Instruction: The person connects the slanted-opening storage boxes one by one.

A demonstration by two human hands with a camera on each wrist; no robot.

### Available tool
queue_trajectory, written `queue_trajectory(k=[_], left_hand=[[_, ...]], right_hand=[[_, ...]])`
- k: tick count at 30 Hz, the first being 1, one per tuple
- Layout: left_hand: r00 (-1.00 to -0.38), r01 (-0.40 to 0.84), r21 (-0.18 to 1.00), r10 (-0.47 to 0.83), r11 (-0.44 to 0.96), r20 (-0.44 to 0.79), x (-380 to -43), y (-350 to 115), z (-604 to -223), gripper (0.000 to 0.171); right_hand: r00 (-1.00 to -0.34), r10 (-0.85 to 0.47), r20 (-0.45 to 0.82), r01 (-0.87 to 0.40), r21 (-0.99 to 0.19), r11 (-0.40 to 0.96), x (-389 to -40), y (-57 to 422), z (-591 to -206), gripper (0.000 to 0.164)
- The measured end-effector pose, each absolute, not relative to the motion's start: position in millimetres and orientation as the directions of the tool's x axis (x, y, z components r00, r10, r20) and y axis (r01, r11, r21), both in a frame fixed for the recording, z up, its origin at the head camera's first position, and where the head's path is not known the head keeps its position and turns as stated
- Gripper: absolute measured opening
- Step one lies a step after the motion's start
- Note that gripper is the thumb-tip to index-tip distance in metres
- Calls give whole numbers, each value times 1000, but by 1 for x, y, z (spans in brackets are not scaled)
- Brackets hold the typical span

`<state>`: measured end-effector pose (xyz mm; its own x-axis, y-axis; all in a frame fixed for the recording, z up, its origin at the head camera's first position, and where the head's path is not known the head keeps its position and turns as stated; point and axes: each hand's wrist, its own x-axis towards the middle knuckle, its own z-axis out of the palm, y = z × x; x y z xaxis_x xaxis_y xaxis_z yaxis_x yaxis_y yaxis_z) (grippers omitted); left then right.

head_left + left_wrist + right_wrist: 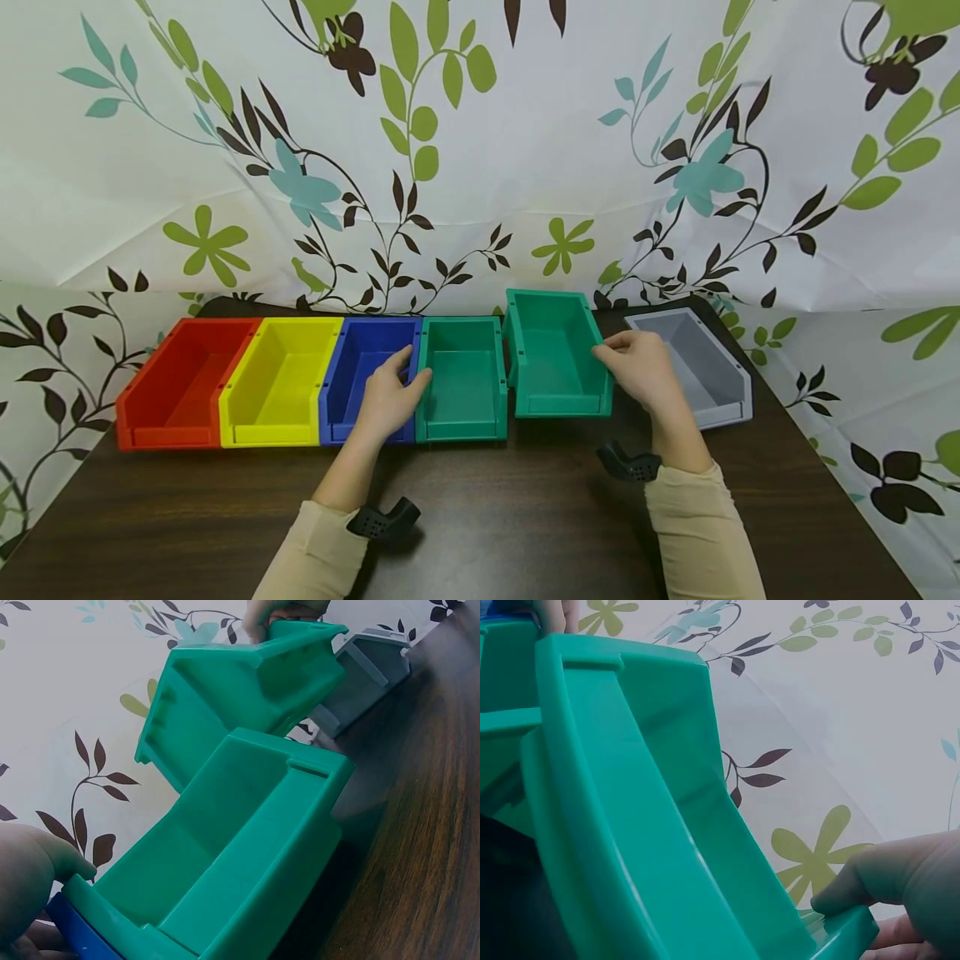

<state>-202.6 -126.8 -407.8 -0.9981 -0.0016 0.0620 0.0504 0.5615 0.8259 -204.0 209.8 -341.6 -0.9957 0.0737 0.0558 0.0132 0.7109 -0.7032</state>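
Note:
My right hand (640, 363) pinches the right wall of a green storage bin (557, 354), thumb inside and fingers outside. This bin is raised above the tabletop, as the left wrist view shows its underside. To its left a second green bin (462, 382) stands against a blue bin (369, 375). My left hand (392, 397) grips the adjoining walls of those two, its thumb on the green rim and its fingers over in the blue bin. In the right wrist view, the thumb (855, 885) presses on the raised bin's wall.
Yellow (281, 383) and red (183, 387) bins continue the row leftward. A grey bin (693, 367) sits angled at the right, near the table edge. Behind the dark wooden table (510, 517) hangs a leaf-patterned cloth (487, 208). Each wrist wears a black camera mount.

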Motion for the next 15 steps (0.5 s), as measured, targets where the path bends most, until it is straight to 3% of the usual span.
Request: queue_trajectory(k=[15], left_hand=[[-998, 50, 823, -1, 565, 61, -203, -127, -407, 62]], right_hand=[[-996, 79, 36, 32, -698, 715, -204, 209, -343, 33]])
